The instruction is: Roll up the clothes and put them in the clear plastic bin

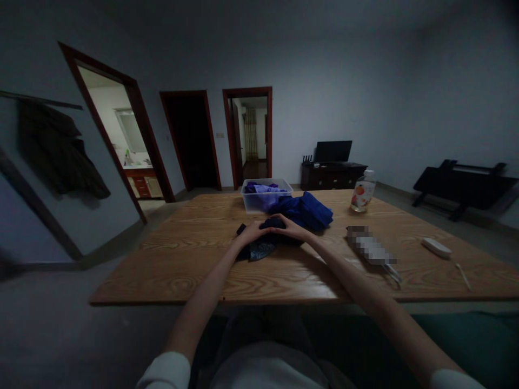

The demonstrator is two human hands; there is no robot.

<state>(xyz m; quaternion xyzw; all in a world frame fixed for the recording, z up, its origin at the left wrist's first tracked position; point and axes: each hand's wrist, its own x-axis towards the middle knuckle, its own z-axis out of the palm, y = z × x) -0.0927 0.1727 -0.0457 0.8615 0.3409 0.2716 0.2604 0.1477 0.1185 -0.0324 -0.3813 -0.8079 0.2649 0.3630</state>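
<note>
Both hands meet over a bunched dark cloth near the middle of the wooden table. My left hand curves round its left side, and my right hand curves round its right side, fingertips close together. A patterned blue-grey part of the bundle spreads out below the left hand. Just beyond the hands lies a crumpled bright blue cloth. It rests against a clear plastic bin that has purple and lilac cloth inside. The undersides of the fingers are hidden.
To the right stand a drink bottle, a blurred-out flat object with a cord, a white oblong case and a thin white stick. The table's near edge runs under my forearms. A TV cabinet stands by the far wall.
</note>
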